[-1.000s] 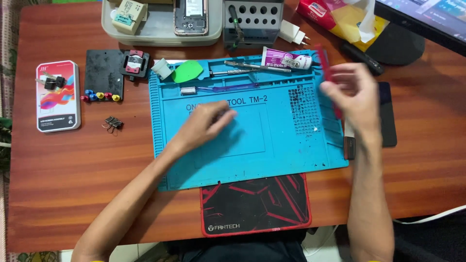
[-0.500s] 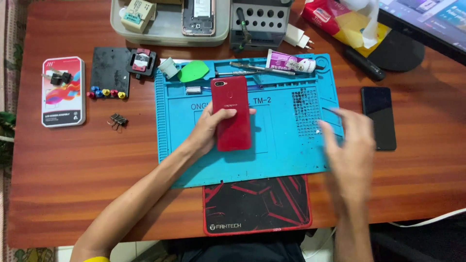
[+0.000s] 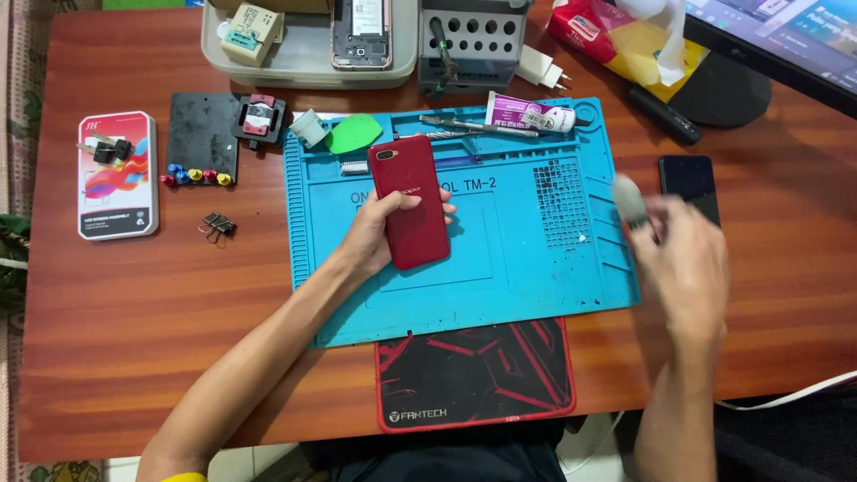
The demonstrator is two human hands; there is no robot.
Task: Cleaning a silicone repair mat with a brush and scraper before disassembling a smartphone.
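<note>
Left hand (image 3: 375,239) held a red phone (image 3: 409,202), back side up, over the blue work mat (image 3: 536,286) on the wooden surface (image 3: 134,303); its fingers (image 3: 427,202) wrapped the phone's lower edges, the camera end pointing away from the person. Right hand (image 3: 683,259) (blurred) hovered at the mat's right edge beside a dark phone (image 3: 687,178), fingers pinched on a small pale grey object (image 3: 630,200) that could not be identified.
</note>
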